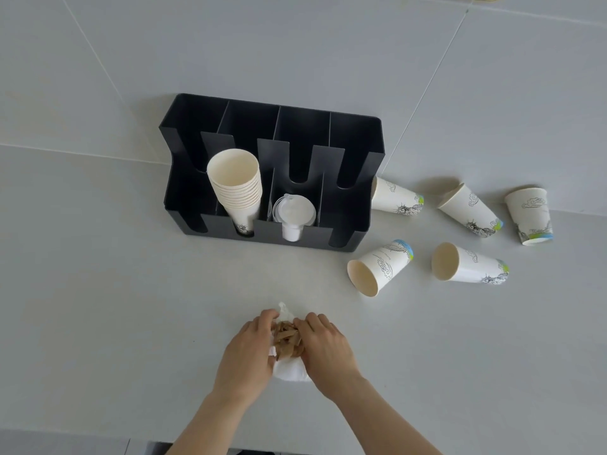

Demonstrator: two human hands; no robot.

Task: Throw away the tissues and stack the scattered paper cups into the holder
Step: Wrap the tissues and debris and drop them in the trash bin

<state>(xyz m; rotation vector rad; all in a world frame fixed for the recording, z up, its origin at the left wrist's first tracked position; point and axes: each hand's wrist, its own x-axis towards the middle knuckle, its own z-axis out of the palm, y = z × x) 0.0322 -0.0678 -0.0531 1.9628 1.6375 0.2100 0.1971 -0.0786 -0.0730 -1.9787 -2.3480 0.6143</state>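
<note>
Pale grey tabletop (pixel 98 290) is seen from above. At its near edge, crumpled white and brown tissues (pixel 289 343) are gathered between the left hand (pixel 244 354) and right hand (pixel 328 349), fingers curled closed around the wad. Loose ends should probably be tucked in before lifting. Further back, a black compartmented holder (pixel 348 136) holds stacked white paper cups (pixel 236 188) and clear lids (pixel 293 210); five printed paper cups (pixel 381 266) are scattered to its right.

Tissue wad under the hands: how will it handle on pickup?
Probably soft and light: the tissue wad looks crumpled and shapeless between the left hand and right hand. The brown scraps sit loose on top, so they may spill unless the tissue is closed around them.
</note>
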